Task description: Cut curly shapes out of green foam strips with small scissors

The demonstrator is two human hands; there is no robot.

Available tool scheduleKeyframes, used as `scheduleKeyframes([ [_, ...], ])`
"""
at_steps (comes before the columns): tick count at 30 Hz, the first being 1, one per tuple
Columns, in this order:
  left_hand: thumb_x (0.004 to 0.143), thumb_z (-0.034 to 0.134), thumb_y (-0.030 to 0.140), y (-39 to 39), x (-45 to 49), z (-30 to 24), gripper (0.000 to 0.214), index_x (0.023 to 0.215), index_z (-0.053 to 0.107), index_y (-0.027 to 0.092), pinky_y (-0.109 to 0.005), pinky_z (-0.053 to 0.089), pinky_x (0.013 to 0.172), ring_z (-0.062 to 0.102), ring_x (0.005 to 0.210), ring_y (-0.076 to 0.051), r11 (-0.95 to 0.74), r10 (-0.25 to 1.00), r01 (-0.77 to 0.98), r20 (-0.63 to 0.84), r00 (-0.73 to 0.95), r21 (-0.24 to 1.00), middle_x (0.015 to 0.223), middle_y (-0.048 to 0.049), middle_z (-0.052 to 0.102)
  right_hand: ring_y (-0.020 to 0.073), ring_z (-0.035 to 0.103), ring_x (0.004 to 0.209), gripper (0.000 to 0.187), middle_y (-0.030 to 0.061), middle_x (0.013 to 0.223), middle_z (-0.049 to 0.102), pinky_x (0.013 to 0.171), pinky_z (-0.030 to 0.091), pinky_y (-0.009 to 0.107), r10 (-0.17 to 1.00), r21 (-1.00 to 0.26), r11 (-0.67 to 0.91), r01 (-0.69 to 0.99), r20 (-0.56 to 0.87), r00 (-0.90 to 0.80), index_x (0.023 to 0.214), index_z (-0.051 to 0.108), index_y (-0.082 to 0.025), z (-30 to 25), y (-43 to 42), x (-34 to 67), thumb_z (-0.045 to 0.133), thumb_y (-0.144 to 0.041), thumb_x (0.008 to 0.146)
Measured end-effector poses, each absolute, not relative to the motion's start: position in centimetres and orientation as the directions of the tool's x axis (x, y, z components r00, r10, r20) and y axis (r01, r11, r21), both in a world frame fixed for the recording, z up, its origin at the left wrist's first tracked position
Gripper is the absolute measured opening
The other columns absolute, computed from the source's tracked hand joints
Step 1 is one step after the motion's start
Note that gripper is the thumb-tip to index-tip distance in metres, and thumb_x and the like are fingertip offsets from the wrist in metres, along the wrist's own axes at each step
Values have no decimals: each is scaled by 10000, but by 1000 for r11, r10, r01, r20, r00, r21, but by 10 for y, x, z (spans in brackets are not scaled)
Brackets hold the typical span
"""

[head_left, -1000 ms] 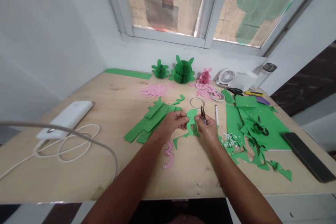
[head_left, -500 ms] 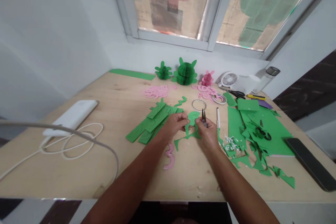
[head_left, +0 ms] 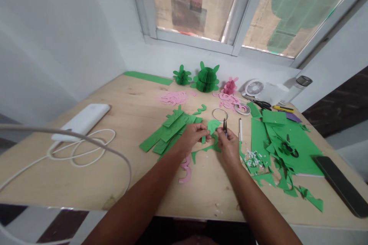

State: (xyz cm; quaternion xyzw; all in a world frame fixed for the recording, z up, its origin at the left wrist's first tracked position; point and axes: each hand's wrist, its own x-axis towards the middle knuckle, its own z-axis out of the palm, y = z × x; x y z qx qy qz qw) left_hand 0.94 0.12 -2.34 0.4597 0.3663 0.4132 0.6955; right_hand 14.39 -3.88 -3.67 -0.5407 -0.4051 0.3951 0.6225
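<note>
Between my hands is a partly cut piece of green paper point(head_left: 213, 126) with a curved outline. My left hand point(head_left: 194, 136) is closed, pinching its left side with thumb and fingers. My right hand point(head_left: 229, 144) is closed around small scissors point(head_left: 225, 125), whose blades point away from me, and its fingertips are at the paper's right edge. Below the hands lies a green paper offcut point(head_left: 202, 150) on the table. A pink paper number 3 point(head_left: 185, 172) rests beside my left forearm, partly hidden by it. Farther off lies a green curvy cutout point(head_left: 200, 110).
Stacked green strips point(head_left: 163, 134) lie left of my hands. To the right are a white pen point(head_left: 240, 130), green sheets point(head_left: 307, 149) with scraps, and a black phone point(head_left: 343, 185). Paper figures point(head_left: 207, 80) stand at the back; a white power bank point(head_left: 82, 121) and cable are left.
The green paper has been turned and shifted between my fingers. The view has swung slightly left, so the table appears a little farther right.
</note>
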Motion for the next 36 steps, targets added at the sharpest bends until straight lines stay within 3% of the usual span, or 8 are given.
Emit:
scheduleKeyframes([
  [3,640,717,271,7,5,-21,166,623,583,175,-232,391,523,588,533,-125,204,941,-239,-122,317,949,588,-23,671,87,271,409,475,-76,477,373,395,172,235,953,-993,65,-95,34,301,809,648,-164,-30,-41,145,611,-635,762],
  [13,587,773,254,16,-6,-17,201,603,583,189,-260,457,585,612,538,-138,193,949,-264,-112,294,945,554,11,649,87,254,379,572,-77,405,358,400,142,245,980,-996,-80,41,-71,184,714,659,-153,-39,-41,140,570,-717,743],
  [19,614,707,222,14,-4,-19,121,600,592,184,-237,372,521,589,529,-130,176,944,-206,-106,311,963,571,-9,672,79,234,367,570,-79,391,356,395,121,247,983,-996,-91,18,-87,160,695,644,-155,-39,-41,139,569,-718,742],
  [36,595,720,223,13,-2,-18,146,604,581,177,-241,438,543,595,531,-128,155,947,-194,-90,307,969,563,1,665,74,213,374,541,-90,383,336,405,107,245,989,-997,-72,12,-70,131,701,633,-155,-41,-41,139,580,-690,765],
])
